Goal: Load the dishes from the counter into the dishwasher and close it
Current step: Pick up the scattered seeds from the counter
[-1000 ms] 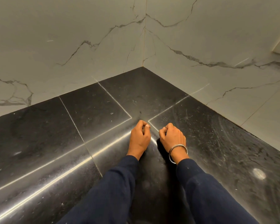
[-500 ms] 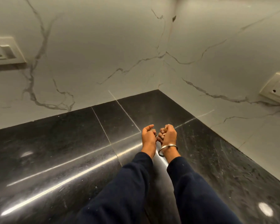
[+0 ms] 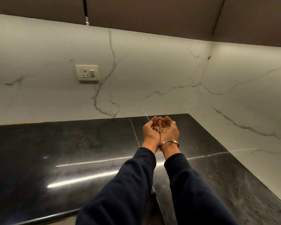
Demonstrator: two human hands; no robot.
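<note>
Small tan, shell-like pieces (image 3: 162, 129), flat and rounded, too small to identify further, lie in the hollow formed by two hands held palm-up and pressed side by side above a polished black stone counter (image 3: 71, 151). No dishes or dishwasher show anywhere in this view.

The left hand (image 3: 150, 133) and the right hand (image 3: 169, 132) touch along their inner edges, fingers curved upward and loosely cupped into a shared bowl; neither pinches the pieces, which simply rest on the palms and on the seam between them. The fingertips (image 3: 154, 118) rise at the far side of the cup.

Just below the cupped palms, a thin silver metal bangle (image 3: 169, 142) circles the right wrist. Below that, both forearms run toward the camera in dark navy fabric sleeves (image 3: 136, 184).

Under and around the hands, the counter carries pale grout-like seams and bright streaks of reflected light. Beyond the fingertips, the counter meets a white marble-patterned wall (image 3: 152, 70) with grey veins, and the wall turns a corner up and to the right of the hands. Well to the upper left of the hands, a cream rectangular wall socket with a switch (image 3: 87, 72) is set in the wall. High above the hands, dark brown upper cabinets (image 3: 152, 13) span the top.
</note>
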